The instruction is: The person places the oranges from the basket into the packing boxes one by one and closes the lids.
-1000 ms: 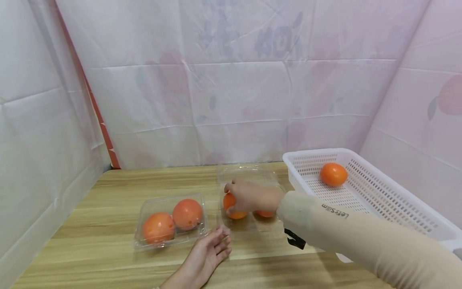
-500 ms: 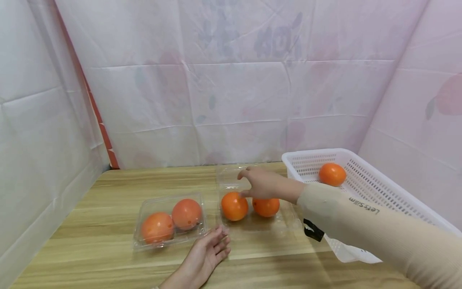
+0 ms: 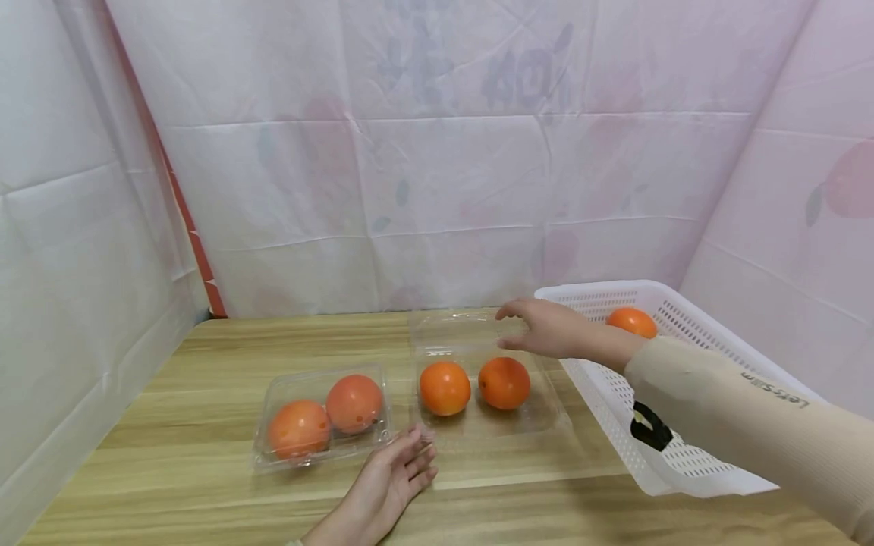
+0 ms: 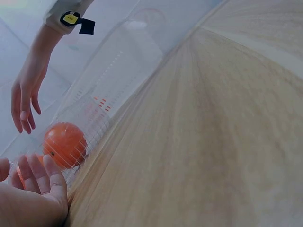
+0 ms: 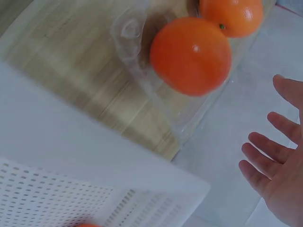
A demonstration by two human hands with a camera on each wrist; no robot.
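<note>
My right hand hovers between the clear clamshell box and the white basket, holding nothing. Its fingers are spread in the right wrist view. Below and left of it, the raised-lid clamshell box has a left orange and a right orange side by side. My left hand lies on the table, palm turned sideways with relaxed fingers. Its fingertips are by that box's front left corner; whether they touch it I cannot tell. A shut clamshell box with two oranges inside stands to the left.
The white perforated basket stands at the right, partly covered by my right forearm. One orange shows inside it. White sheeting hangs behind the wooden table and along both sides.
My right hand has let go of the left orange in the open box. It has moved right and up, to beside the basket. My left hand has stayed in place.
</note>
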